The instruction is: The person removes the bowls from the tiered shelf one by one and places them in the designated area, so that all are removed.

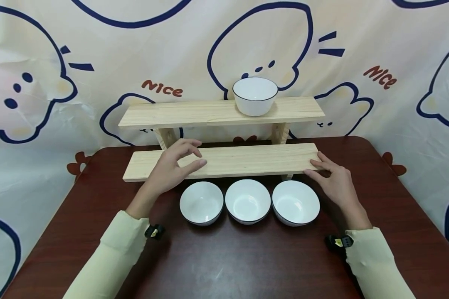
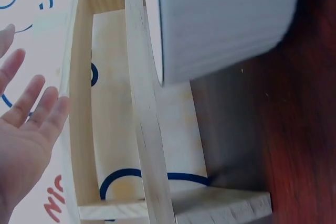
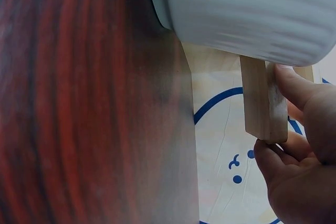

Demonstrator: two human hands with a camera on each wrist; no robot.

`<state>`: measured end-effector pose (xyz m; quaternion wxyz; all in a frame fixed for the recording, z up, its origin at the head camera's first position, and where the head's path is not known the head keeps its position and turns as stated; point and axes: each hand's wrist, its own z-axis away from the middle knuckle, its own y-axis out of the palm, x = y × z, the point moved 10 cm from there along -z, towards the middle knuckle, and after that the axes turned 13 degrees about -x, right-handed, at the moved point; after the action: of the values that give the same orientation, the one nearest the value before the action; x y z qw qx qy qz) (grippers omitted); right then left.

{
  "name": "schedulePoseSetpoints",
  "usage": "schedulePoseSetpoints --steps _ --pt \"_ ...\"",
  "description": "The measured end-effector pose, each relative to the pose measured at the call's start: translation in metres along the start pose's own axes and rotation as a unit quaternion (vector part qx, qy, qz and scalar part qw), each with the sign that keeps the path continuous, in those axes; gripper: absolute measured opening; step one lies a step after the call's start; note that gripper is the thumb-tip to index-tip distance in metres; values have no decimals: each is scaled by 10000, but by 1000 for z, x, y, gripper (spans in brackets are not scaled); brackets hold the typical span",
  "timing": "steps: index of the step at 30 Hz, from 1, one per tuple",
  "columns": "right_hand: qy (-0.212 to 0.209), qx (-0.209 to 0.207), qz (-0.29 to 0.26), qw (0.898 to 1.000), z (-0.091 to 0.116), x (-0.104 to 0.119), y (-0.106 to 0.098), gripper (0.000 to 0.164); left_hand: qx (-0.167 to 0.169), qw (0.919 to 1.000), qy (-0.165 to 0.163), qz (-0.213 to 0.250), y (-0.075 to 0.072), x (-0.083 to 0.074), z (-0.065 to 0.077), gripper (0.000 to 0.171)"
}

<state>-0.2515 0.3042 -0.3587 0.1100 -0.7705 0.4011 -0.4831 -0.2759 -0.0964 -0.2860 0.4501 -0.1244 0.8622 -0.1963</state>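
Pinching shelf [image 1: 254, 160], right fingers [image 1: 324, 166], white bowls [image 1: 248, 199] upright

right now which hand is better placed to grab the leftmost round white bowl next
Probably the left hand: it looks free and nearer that white bowl, while the right hand grips the pale wooden lower shelf.

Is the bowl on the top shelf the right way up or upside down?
Right way up. The bowl sits on the top shelf with its rim uppermost and its white inside showing.
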Motion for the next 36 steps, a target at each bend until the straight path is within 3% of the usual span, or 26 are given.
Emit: schedulePoseSetpoints --steps 8,20,29,36 --pt "26 46 17 10000 -1 -1 1 49 -317 9993 -20 215 -1 -2 -17 13" --pt "64 34 -16 10000 1 0 2 49 -679 9972 303 -89 -3 -10 -39 14" --pt "93 45 27 9999 0 -2 2 49 -657 9970 375 -173 7 -11 -55 26" --pt "172 86 48 9998 -1 -2 3 49 -863 9949 457 -265 11 -9 -65 26"
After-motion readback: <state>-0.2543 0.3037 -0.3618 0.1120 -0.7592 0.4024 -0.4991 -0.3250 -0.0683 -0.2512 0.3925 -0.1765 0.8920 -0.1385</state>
